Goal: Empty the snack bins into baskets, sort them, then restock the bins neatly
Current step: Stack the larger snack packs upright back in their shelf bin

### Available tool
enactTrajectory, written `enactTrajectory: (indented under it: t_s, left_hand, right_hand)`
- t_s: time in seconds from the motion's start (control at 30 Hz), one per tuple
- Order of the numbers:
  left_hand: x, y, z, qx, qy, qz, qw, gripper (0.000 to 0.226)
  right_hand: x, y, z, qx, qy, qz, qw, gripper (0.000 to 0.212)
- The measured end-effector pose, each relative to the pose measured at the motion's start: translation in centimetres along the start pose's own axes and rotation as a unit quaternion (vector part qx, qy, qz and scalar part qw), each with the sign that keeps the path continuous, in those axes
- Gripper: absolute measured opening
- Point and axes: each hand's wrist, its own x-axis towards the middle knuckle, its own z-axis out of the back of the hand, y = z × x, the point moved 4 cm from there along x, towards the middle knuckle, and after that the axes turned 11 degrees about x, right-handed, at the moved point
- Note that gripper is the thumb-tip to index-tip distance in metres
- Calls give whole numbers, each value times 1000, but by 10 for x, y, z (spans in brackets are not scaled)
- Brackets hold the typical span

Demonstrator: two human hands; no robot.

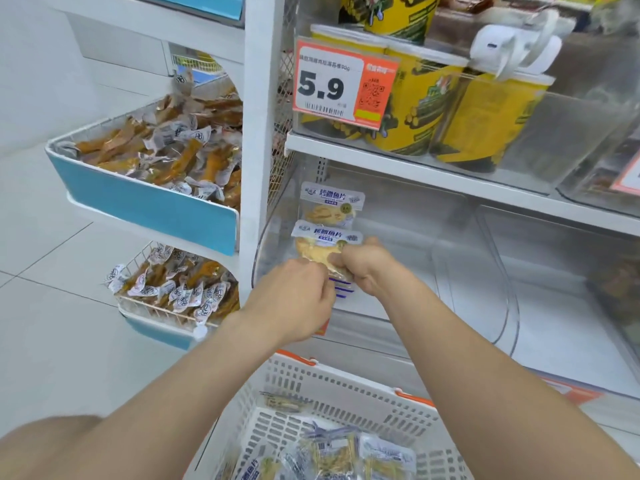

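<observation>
We face a white metal shelving unit (258, 133). On its lower shelf sits a wide clear plastic bin (415, 216). Below our arms is a white perforated plastic basket with orange handles (346, 379), with several clear-wrapped snack packets (332, 455) lying loose in it. To the left hangs a blue-fronted wire tray (138, 202) heaped with brown wrapped snacks. On the upper shelf stand yellow cylindrical tubs (426, 109) behind an orange and white price tag reading 5.9 (343, 81).

Our left hand (298, 292) and right hand (367, 268) both reach into the bin's left end. With curled fingers they pinch the lower part of one white-topped fish-slice packet (322, 247), holding it upright. It is just in front of a matching packet (329, 206) standing at the bin's back.
</observation>
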Motion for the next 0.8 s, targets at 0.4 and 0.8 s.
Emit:
enactTrajectory:
  t_s: [0.4,0.8]
  left_hand:
    - [10,4,-4,-21,47,29,998,22]
    - [20,6,-15,-29,76,34,996,24]
  right_hand:
    - [18,22,-4,-90,38,10,995,35]
    - [30,36,-3,-303,-83,230,921,78]
